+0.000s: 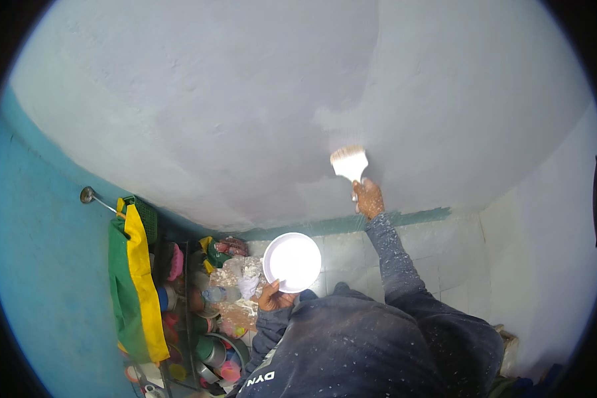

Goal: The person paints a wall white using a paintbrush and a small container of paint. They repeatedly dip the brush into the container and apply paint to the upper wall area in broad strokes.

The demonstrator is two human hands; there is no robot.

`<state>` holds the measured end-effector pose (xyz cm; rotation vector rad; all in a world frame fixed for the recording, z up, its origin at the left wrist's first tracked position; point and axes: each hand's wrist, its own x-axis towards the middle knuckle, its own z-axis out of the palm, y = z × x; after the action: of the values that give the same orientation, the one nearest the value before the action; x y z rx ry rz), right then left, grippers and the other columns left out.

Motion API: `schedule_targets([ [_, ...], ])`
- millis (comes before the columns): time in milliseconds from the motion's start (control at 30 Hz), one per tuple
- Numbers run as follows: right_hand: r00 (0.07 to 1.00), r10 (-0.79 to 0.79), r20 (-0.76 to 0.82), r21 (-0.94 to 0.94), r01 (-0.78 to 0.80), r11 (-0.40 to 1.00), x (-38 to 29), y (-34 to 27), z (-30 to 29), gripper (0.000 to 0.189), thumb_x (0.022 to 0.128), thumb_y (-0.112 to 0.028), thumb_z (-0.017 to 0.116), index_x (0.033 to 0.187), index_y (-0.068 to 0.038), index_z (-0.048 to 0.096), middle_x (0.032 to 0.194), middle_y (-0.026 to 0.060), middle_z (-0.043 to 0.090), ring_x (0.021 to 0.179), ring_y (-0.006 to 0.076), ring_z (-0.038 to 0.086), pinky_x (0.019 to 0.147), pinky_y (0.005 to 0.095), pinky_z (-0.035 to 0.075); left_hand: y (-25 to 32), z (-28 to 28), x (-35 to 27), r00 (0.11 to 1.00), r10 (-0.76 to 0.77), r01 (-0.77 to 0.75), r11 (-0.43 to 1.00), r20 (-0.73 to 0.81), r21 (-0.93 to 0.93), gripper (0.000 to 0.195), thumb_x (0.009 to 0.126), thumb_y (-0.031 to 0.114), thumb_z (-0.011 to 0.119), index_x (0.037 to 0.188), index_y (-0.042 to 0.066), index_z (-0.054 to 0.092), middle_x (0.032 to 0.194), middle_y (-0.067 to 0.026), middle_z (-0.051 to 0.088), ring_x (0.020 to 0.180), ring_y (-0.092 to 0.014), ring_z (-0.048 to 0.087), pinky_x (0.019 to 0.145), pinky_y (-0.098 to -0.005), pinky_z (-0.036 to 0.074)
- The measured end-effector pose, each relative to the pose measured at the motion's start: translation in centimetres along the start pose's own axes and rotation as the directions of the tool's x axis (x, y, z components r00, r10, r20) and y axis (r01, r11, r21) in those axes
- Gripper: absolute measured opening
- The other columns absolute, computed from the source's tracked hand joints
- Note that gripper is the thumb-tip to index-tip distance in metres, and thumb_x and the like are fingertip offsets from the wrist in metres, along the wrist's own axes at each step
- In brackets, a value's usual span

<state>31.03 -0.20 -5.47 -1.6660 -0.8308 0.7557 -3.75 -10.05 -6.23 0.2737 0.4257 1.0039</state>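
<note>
In my right hand [368, 198] is a wide flat paintbrush [350, 161], held by its handle with the bristles pointing up at the wall [258, 114]. The bristles appear to touch the wall, which shows patches of lighter and darker pale paint around them. My left hand [274, 297] grips the rim of a round white tub [267, 266] close to my body. Bright white paint [294, 259] shows inside it; glare hides how deep it is. White specks dot my dark sleeves.
At left, a green and yellow cloth [139, 288] and a ladle [87, 195] hang by a blue wall [45, 258]. Pots and plastic ware crowd a rack [186, 298]. A paint-spattered board [229, 311] bears a plastic bottle [221, 294]. Pale tiles [457, 268] cover the floor.
</note>
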Motion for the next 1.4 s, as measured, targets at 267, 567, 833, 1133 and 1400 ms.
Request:
schedule_targets([
  [267,0.982,0.172,0.080,0.107,-0.180,0.978,1.0,3.8,1.0,0.034,0.097,-0.025,0.054,0.094,0.009,0.058,0.069,0.0113,0.061,0.047,0.0159,0.057,0.043,0.0317,0.047,-2.2,0.8,0.5,0.999,0.029,-0.030,0.998,0.013,0.051,0.070,0.083,0.013,0.059,0.144,-0.006,0.031,0.140,-0.0228,0.045,0.128,-0.036,0.050,0.108,-0.0514,0.043],
  [567,0.995,-0.039,0.087,0.153,0.025,0.988,0.4,-0.7,-0.7,0.033,0.097,-0.024,0.050,0.090,0.008,0.057,0.068,0.0106,0.059,0.047,0.0164,0.057,0.044,0.0315,0.048,-3.6,1.0,0.9,0.999,0.014,-0.015,1.000,0.043,0.016,0.072,0.085,0.014,0.059,0.146,-0.005,0.026,0.141,-0.0240,0.043,0.129,-0.037,0.048,0.108,-0.0511,0.043],
  [833,0.978,0.173,0.117,0.146,-0.189,0.971,0.6,6.7,1.9,0.038,0.098,-0.028,0.050,0.096,0.009,0.057,0.070,0.0106,0.061,0.048,0.0184,0.059,0.047,0.0341,0.050,-3.6,1.2,1.1,1.000,-0.024,0.024,0.999,0.019,0.021,0.071,0.084,0.012,0.059,0.146,-0.004,0.028,0.141,-0.0231,0.043,0.131,-0.037,0.047,0.109,-0.0542,0.042],
  [1133,0.985,-0.173,-0.003,0.161,0.171,0.972,-0.5,-3.0,-1.4,0.034,0.100,-0.031,0.051,0.091,0.002,0.055,0.065,0.0053,0.056,0.046,0.0132,0.052,0.042,0.0302,0.044,-4.7,1.7,1.3,0.999,-0.010,0.008,0.997,0.030,0.071,0.071,0.084,0.014,0.059,0.146,-0.003,0.028,0.141,-0.0229,0.043,0.130,-0.037,0.048,0.107,-0.0537,0.044],
  [1400,0.973,0.215,0.081,0.109,-0.223,0.969,1.2,5.7,1.5,0.033,0.099,-0.024,0.049,0.093,0.007,0.057,0.069,0.0116,0.060,0.049,0.0178,0.058,0.043,0.0335,0.049,-4.6,1.9,1.5,0.999,-0.011,0.010,1.000,0.047,0.023,0.072,0.083,0.012,0.058,0.146,-0.004,0.027,0.142,-0.0235,0.043,0.131,-0.038,0.047,0.107,-0.0547,0.043],
])
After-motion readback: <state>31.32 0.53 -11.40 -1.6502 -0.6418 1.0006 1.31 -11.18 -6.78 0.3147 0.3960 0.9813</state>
